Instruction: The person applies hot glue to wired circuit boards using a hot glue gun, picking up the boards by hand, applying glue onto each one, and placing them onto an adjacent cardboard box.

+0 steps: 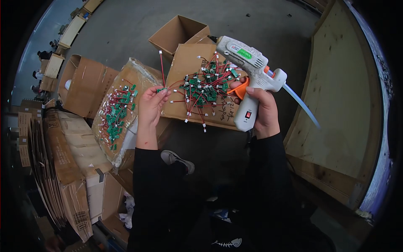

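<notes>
My left hand [152,105] pinches a small green circuit board [161,89] between thumb and fingertips; its red wires rise to a white plug [160,52]. Wrapped round the handle of a white hot glue gun [247,111], my right hand [265,110] has fingers at the orange trigger [239,89]. The gun's nozzle points up and left, and a pale glue stick [303,106] trails from its back. Between my hands, a heap of wired circuit boards [201,90] lies on a cardboard box [178,110] with handwriting on it.
On the left, more circuit boards [115,113] lie on a plastic-wrapped carton [142,69]. An open box [178,31] stands behind. Flattened cardboard [46,168] is stacked at far left. A wooden panel [340,109] borders the right. People sit in the far upper left.
</notes>
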{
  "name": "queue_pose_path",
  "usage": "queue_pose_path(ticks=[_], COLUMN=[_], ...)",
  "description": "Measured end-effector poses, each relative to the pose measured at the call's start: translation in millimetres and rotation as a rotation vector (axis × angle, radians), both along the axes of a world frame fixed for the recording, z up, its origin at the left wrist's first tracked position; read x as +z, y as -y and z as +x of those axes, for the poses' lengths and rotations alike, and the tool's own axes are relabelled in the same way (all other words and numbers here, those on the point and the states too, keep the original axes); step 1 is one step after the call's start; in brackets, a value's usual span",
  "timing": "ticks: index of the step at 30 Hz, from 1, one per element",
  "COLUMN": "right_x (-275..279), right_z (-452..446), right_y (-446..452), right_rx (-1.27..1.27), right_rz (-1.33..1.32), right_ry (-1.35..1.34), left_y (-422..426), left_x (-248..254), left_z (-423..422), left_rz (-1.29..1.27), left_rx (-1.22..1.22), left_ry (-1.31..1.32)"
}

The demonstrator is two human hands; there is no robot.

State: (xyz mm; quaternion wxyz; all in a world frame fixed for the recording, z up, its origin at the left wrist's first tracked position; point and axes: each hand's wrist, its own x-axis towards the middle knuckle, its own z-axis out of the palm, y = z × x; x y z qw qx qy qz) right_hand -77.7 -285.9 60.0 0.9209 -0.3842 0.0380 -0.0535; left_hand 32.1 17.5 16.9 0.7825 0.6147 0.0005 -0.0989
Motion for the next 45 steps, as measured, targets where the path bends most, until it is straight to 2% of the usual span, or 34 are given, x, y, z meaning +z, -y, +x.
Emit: queue_pose_path(ticks=[5,8,16,28,32,37,45], right_x=[0.9,5.3,-7.2,-3.0,-4.4,-6.1,-5.7], right_z=[-1.4,-2.8,1.8,1.4,2.0,3.2,1.8], right_y=[-23.4,-39.0,-69.8,-91.4,-95.1,-93.5,-94.1], right_rx=[0.134,0.212,0.249,0.324,0.340,0.350,0.365], right_rz=[-0.122,-0.178,-0.282,-0.373,-0.391,-0.384,-0.478], right_ry=[-0.069,-0.109,-0.134,-0.210,-0.205,-0.213,-0.267], left_y=[-1.9,-17.6,-22.9,-26.4,-28.4,-25.6,-21.0], left_x=[-17.2,-19.0,-15.2,-11.2,-13.0,-6.3,-8.3], left_z=[-16.8,-13.9,-14.8,-20.5,-19.0,-20.8,-24.0], left_rz=[-0.011,0.136,-0.046,-0.160,-0.156,-0.004,0.139], left_rx=[0.045,-0.013,0.078,0.248,0.232,0.133,0.126], left_ry=[-0.062,-0.043,-0.006,-0.019,-0.029,0.065,0.166])
